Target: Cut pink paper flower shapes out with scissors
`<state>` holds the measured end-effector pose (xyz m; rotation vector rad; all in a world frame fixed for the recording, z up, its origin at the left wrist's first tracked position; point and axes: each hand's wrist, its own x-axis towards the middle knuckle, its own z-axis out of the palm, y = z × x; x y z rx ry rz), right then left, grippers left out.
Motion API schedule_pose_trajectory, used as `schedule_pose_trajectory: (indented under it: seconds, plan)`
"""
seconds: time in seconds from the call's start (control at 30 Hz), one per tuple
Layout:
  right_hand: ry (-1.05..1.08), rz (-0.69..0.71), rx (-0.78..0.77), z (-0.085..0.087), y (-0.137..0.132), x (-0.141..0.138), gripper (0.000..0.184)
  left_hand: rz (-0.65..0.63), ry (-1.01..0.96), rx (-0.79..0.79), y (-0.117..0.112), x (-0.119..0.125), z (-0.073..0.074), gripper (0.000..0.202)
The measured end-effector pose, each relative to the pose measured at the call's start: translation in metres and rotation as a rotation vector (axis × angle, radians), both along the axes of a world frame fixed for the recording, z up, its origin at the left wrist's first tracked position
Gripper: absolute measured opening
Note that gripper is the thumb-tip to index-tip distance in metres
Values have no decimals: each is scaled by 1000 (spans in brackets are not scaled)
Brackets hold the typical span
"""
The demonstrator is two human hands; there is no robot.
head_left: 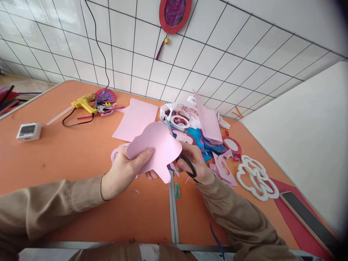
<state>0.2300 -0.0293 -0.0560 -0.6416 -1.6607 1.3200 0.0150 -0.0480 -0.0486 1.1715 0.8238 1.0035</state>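
My left hand (127, 168) grips a pink sheet (153, 143) with wavy cut edges, thumb on top and fingers beneath. A narrow tab of the sheet hangs down at its lower right. My right hand (194, 163) holds scissors (189, 165) by their black handles. Their metal blades point away from me and pass partly behind the sheet's right edge. Whether the blades touch the sheet is hidden. Under the sheet, at its left, part of a pink cut-out ring (115, 152) shows on the table.
A yellow glue gun (83, 104) and a white box (29, 131) are at left. Behind my hands lie a pink sheet (137, 119) and blue patterned fabric (208, 145). At right are pink scraps (225, 168) and white cloud-shaped cut-outs (255, 177). A green clip (177, 190) lies near the table seam.
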Motion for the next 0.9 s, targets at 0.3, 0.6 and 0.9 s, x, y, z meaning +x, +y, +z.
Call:
schedule_pose_trajectory:
  seconds: [0.3, 0.6, 0.9]
  plan:
    - [14, -4, -12, 0, -2, -5, 30, -1, -97, -10, -1, 3, -5, 41]
    - [-22, -64, -27, 4, -4, -8, 35, 8, -104, 3, -1, 3, -6, 39]
    - [-80, -89, -59, 2, -5, -5, 33, 10, -75, 9, 0, 1, -6, 38]
